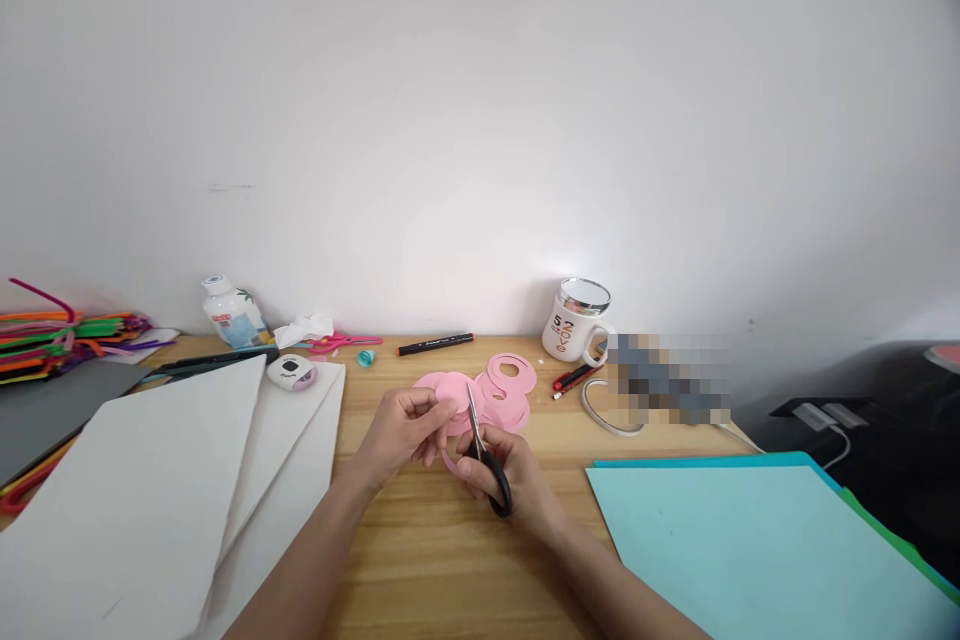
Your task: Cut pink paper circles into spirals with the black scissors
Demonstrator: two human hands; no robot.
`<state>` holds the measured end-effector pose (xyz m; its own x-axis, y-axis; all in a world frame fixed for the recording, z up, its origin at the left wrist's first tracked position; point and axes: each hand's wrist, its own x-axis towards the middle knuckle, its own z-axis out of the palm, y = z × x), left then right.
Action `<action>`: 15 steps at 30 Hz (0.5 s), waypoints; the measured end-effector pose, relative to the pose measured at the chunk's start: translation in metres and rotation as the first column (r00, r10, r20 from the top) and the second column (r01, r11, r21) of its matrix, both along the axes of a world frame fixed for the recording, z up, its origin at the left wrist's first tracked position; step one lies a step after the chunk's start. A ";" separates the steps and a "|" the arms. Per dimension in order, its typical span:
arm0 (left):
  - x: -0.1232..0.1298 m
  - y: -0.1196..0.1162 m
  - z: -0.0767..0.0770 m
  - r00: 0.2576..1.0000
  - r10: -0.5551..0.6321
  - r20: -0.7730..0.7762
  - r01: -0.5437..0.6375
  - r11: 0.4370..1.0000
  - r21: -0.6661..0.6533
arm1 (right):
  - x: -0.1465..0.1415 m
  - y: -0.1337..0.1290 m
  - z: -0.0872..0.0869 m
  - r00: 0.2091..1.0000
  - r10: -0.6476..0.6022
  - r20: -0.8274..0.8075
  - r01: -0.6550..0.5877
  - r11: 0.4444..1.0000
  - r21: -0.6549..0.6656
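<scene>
Right hand (525, 480): fingers closed round the handles of black-handled metal scissors (478, 435), blades pointing to twelve o'clock; the gap between them cannot be told. Left hand (397, 428): thumb and fingers pinching a round pink paper disc (453, 389), blades at its three o'clock edge. Just beyond, pink paper pieces with round cut-outs (513, 412) lie on the wooden table (420, 560). White mug with shiny metal rim (566, 332): two o'clock, upright, contents hidden. Capped white bottle (234, 316): ten o'clock, contents indeterminable.

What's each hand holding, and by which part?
The left hand pinches a pink paper piece near its lower edge; the right hand holds scissors by their black handles.
</scene>
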<state>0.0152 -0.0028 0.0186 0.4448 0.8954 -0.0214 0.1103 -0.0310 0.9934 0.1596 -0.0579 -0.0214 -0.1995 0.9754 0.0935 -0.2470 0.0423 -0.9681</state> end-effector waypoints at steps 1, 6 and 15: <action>0.000 0.000 0.000 1.000 0.002 -0.003 -0.002 1.000 0.004 | 0.000 0.000 0.001 1.000 0.004 -0.004 -0.004 1.000 0.005; -0.001 0.002 0.001 1.000 0.026 -0.008 -0.026 0.999 0.022 | 0.001 0.000 0.001 1.000 0.008 -0.006 -0.008 1.000 0.012; 0.004 -0.001 0.001 1.000 0.015 0.024 -0.016 0.999 0.036 | -0.001 0.001 0.002 0.999 0.002 -0.035 -0.002 1.000 0.006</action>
<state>0.0187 -0.0035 0.0195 0.4312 0.9020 0.0219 0.0871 -0.0658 0.9940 0.1584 -0.0566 -0.0198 -0.1977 0.9745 0.1059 -0.2809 0.0472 -0.9586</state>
